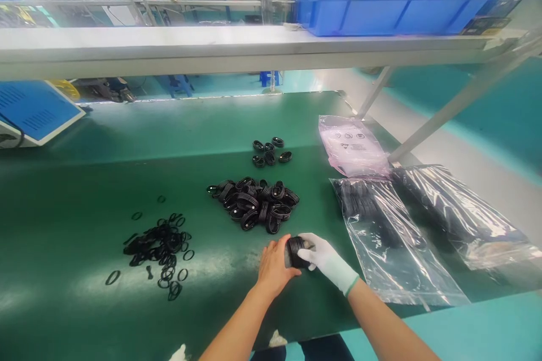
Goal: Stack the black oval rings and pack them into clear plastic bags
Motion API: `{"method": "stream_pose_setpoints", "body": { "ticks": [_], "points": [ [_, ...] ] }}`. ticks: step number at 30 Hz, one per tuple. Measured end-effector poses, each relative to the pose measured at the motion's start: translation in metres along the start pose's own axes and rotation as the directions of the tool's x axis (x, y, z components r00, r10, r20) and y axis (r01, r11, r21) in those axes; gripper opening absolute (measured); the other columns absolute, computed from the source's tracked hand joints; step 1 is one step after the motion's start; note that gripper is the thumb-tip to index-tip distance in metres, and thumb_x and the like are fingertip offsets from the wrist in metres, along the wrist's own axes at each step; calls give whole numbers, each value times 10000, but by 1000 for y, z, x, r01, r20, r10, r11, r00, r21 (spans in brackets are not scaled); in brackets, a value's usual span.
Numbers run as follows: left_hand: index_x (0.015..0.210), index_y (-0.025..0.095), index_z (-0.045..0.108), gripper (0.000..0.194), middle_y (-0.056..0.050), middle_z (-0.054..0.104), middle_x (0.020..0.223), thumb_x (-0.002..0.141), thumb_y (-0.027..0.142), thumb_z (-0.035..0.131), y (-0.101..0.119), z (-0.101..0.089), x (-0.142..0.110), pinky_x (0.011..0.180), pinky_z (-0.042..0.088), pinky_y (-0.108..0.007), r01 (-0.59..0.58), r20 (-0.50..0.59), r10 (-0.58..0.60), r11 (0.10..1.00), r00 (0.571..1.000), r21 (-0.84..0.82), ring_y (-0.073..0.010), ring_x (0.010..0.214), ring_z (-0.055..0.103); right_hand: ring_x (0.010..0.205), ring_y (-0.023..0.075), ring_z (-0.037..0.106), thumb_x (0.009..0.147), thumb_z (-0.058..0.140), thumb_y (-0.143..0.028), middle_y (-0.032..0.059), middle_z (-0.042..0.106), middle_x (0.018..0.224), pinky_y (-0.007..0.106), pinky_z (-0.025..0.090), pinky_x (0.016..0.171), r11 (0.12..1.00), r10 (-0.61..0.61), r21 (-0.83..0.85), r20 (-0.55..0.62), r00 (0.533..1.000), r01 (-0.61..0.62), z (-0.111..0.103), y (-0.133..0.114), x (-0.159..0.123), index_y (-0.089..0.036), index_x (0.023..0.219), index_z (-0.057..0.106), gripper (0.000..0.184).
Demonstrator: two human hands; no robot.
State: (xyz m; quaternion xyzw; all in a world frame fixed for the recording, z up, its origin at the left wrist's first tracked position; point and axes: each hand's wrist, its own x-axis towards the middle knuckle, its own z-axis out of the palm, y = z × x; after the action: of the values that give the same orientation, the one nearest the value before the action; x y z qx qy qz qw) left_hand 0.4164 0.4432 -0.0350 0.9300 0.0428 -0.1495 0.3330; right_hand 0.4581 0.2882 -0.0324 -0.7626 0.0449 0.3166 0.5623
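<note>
Both my hands meet near the front of the green table (84,169) around one black coiled cable bundle (295,251). My bare left hand (274,266) curls its fingers round the bundle's left side. My right hand (326,260), in a white glove, pinches its right side. Just beyond them lies a heap of similar black coiled bundles (256,204). Several more bundles (271,152) sit apart, farther back. To the left is a scatter of thin black rubber rings (161,248).
Two clear plastic bags (393,237) holding black cables and a pink bag (353,146) lie on the right. A blue bin (389,11) stands on the overhead shelf (169,48). A blue-topped device (34,110) sits at the far left.
</note>
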Motion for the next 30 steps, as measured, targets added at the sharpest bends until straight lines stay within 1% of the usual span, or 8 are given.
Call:
{"method": "stream_pose_setpoints", "body": {
  "ticks": [7, 10, 12, 15, 17, 22, 26, 30],
  "points": [
    [1281, 268, 344, 810, -17, 365, 1348, 564, 351, 711, -3, -7, -1, 1006, 257, -361, -86, 35, 85, 996, 996, 25, -247, 1212, 329, 532, 78, 480, 639, 587, -245, 9, 518, 801, 201, 384, 404, 998, 46, -41, -81, 996, -50, 10, -2, 1, -161, 1039, 480, 422],
    [1199, 268, 426, 499, -8, 455, 1243, 727, 354, 564, 8, -29, 12, 931, 337, -291, -115, -37, 117, 992, 992, 41, -187, 1122, 423, 524, 80, 482, 625, 598, -238, 10, 546, 787, 195, 361, 391, 998, 56, -33, -74, 996, -58, 13, -4, 1, -162, 999, 483, 398],
    [1096, 244, 495, 288, -25, 511, 1109, 821, 256, 411, 22, -45, 30, 862, 366, -285, -93, -138, 118, 981, 983, 173, -171, 1026, 471, 515, 78, 485, 630, 587, -230, 15, 572, 799, 195, 352, 392, 998, 56, -24, -63, 996, -58, 14, -5, 1, -166, 1000, 479, 391],
    [909, 189, 563, 268, -59, 515, 998, 813, 114, 324, 41, -64, 55, 790, 366, -298, -45, -163, 111, 932, 980, 361, -185, 944, 484, 535, 82, 502, 628, 574, -208, 29, 595, 829, 201, 360, 419, 998, 54, -23, -70, 996, -56, 14, -5, 0, -166, 990, 489, 374],
    [847, 190, 561, 252, -48, 512, 960, 807, 111, 326, 43, -73, 59, 749, 360, -276, -38, -147, 101, 925, 984, 378, -172, 898, 486, 559, 91, 518, 613, 579, -192, 38, 603, 848, 207, 373, 443, 998, 54, -23, -81, 995, -56, 14, -4, 0, -165, 984, 499, 380],
    [895, 245, 516, 234, 12, 509, 899, 793, 137, 335, 7, -84, 17, 636, 333, -218, -200, 9, 210, 915, 978, 351, -125, 774, 469, 577, 103, 538, 610, 588, -201, 43, 618, 851, 212, 379, 454, 999, 49, -1, -76, 996, -49, 14, -4, 0, -159, 988, 500, 390],
    [865, 242, 533, 313, 7, 500, 1032, 705, 43, 353, -20, -69, -22, 669, 354, -226, -359, 224, 291, 849, 930, 387, -139, 865, 481, 582, 102, 540, 618, 595, -211, 44, 620, 853, 213, 384, 463, 999, 46, -12, -76, 996, -47, 13, -3, -1, -158, 991, 503, 388],
    [1096, 261, 466, 417, -24, 419, 1199, 694, 151, 476, -6, -47, -30, 779, 402, -274, -217, 102, 194, 915, 976, 339, -181, 991, 475, 621, 118, 557, 628, 591, -214, 56, 618, 878, 230, 404, 494, 998, 29, -57, -90, 995, -34, 14, -1, -1, -152, 1017, 505, 403]
  ]
}}
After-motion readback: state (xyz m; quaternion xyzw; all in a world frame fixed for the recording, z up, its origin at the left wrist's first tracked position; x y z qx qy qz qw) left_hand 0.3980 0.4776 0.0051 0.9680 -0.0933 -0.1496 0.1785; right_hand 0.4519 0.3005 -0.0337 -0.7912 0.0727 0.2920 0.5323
